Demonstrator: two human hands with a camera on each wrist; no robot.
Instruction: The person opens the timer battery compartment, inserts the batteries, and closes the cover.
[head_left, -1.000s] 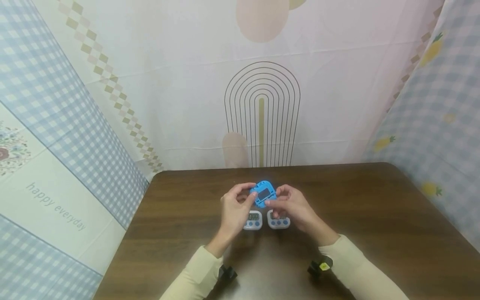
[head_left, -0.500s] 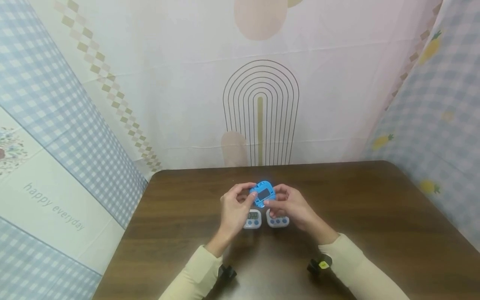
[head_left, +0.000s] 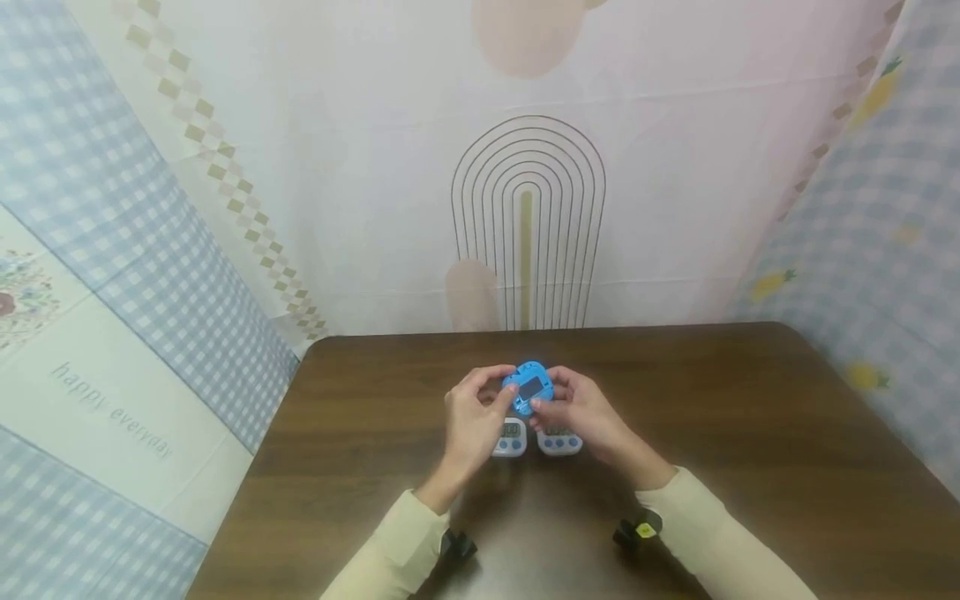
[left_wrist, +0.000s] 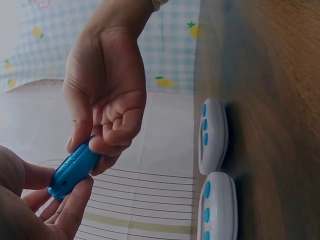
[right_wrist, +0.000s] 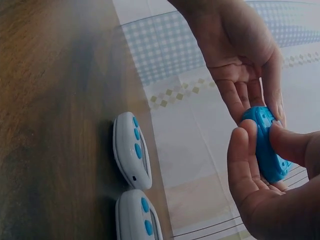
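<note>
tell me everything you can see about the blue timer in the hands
The blue timer is a small rounded gadget in bright blue plastic with a dark rectangular screen on its face. Both hands hold it in the air above the brown table, clear of the two white timers lying below. The left hand grips its left edge with thumb and fingers, and the right hand pinches its right side. The wrist views show it edge-on, a fairly thin body.

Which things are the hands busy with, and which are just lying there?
Busy with:
- blue timer, held off the table by the left hand and right hand

Just lying there:
- left white timer
- right white timer
- wooden table
</note>
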